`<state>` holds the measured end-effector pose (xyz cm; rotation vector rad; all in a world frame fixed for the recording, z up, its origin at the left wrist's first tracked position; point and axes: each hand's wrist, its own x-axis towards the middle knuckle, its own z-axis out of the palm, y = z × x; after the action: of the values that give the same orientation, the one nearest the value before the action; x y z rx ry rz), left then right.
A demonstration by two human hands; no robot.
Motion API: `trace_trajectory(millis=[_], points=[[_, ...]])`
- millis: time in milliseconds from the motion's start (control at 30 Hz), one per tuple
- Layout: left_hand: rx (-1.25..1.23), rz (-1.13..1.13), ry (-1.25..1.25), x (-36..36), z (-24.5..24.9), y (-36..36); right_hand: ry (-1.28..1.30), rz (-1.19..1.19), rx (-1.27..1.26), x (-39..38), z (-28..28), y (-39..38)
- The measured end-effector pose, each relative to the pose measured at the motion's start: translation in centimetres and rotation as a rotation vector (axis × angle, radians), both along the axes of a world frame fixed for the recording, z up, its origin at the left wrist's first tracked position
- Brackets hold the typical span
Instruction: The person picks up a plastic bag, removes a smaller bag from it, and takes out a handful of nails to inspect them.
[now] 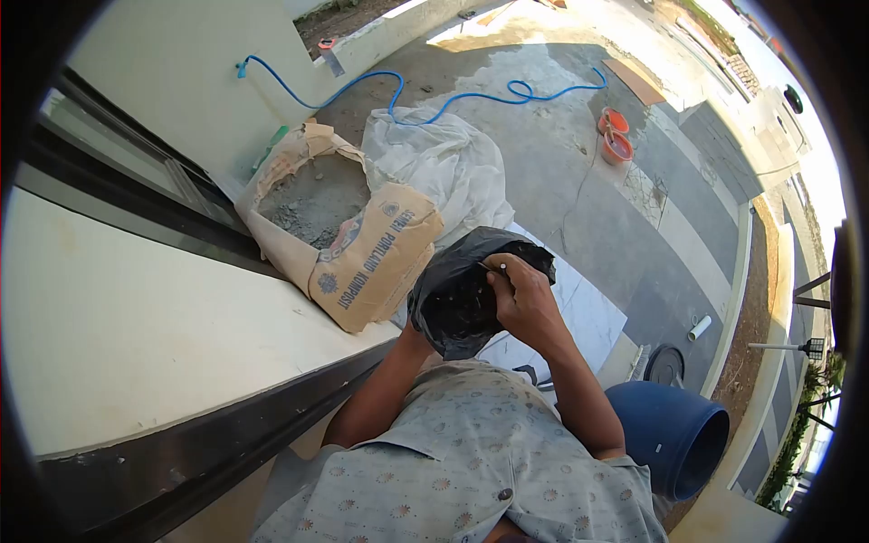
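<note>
A black plastic bag (453, 303) gapes open in front of my chest, with small pale specks inside it. My left hand (415, 337) holds the bag from its near left side; most of its fingers are hidden behind the plastic. Over the bag's mouth, my right hand (525, 294) is closed in a pinch. A small pale tip shows at its fingers, but what it belongs to is too small to name. Just left of the bag stands a torn-open paper cement sack (378, 258) with grey powder (317, 195) in it.
White marbled tiles (579, 312) lie beneath the bag. White sheeting (453, 167) and a blue hose (471, 95) lie beyond the sack. Orange buckets (617, 147) stand farther off. A blue barrel (665, 425) lies right of me; a pale ledge (181, 353) runs along the left.
</note>
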<state>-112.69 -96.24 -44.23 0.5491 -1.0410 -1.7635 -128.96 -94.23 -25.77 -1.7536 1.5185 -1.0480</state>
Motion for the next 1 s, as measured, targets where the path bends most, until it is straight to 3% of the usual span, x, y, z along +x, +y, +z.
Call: trace_trajectory(millis=[33, 133, 267, 500, 533, 633, 667, 767, 833, 900, 933, 1000], points=[[-0.083, 0.051, -0.072, 0.2, 0.9, -1.4, 0.054, 0.028, -0.023, 0.0, -0.2, -1.7], [0.016, 0.08, 0.055, 0.1, 0.6, -3.8, 0.1, 0.132, 0.145, 0.5, 0.4, -6.2], [-0.137, 0.252, -0.263, 2.2, 1.1, -6.5, 0.143, 0.322, 0.178, 2.9, 0.3, -11.5], [-0.142, 0.649, -0.683, 4.5, -1.2, -7.6, 0.258, 0.782, -0.138, 10.3, -1.8, -16.2], [-0.127, 0.65, -0.625, 4.7, -0.6, -8.1, 0.263, 0.847, 0.023, 10.5, -0.6, -17.6], [0.043, 0.551, -0.357, 6.3, 4.3, -9.4, 0.164, 0.9, 0.044, 9.4, 2.0, -21.9], [0.005, 0.578, -0.47, 6.4, 5.3, -9.8, 0.138, 0.958, 0.03, 8.8, 2.2, -23.1], [-0.116, 0.616, -0.811, 6.5, 7.4, -12.1, 0.412, 1.168, -0.14, 6.9, 2.6, -25.2], [-0.026, 0.663, -0.519, 7.0, 1.7, -13.5, 0.543, 1.215, -0.215, 6.6, 0.0, -25.5], [0.024, 0.721, -0.458, 7.3, -0.6, -15.0, 0.706, 1.281, -0.272, 6.7, -2.3, -26.0], [0.03, 0.761, -0.547, 7.5, -1.5, -15.6, 0.792, 1.375, -0.25, 6.8, -2.5, -26.4], [-0.068, 0.9, -0.839, 7.4, -2.0, -15.1, 0.689, 1.326, -0.177, 6.9, -2.9, -26.6]])
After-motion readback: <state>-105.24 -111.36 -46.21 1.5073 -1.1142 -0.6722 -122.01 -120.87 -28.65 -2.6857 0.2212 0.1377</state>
